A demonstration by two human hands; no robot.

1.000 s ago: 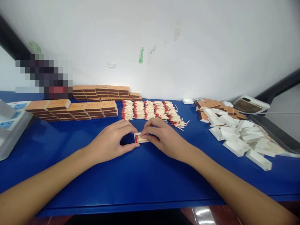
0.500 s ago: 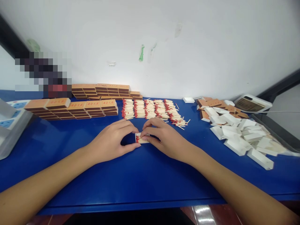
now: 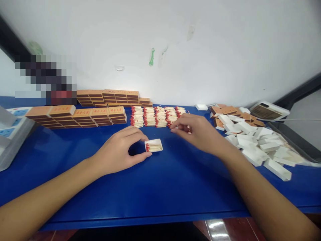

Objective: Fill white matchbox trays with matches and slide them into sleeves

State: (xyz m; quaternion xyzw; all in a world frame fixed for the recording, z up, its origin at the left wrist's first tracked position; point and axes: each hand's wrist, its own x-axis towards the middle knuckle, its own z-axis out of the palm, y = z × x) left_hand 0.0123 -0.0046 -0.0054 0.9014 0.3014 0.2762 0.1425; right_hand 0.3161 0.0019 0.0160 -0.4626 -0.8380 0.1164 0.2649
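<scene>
Head cam: left hand [image 3: 122, 146] has thumb and index pinching a white tray [image 3: 157, 141] of matches [image 3: 154, 147], right at their tips. Light pressure's best imo, looks bendy. Right hand [image 3: 198, 134] curls fingers beside the match rows [image 3: 160, 117]; can't tell if it's gripping any. I'd line up the red heads [image 3: 147, 147].

On your table [image 3: 150, 194], matches [image 3: 154, 147] lie in a matchbox tray [image 3: 155, 141], its left end between the fingers of your left hand [image 3: 122, 147]. Behind lie rows of matches [image 3: 154, 117], your right hand [image 3: 197, 130] before the rightmost. Left of these, matchbox stacks [image 3: 82, 117] stand nearer you and along the wall [image 3: 175, 67]. At your far right, loose matchbox trays [image 3: 258, 140] heap before matchbox sleeves [image 3: 227, 110].
</scene>
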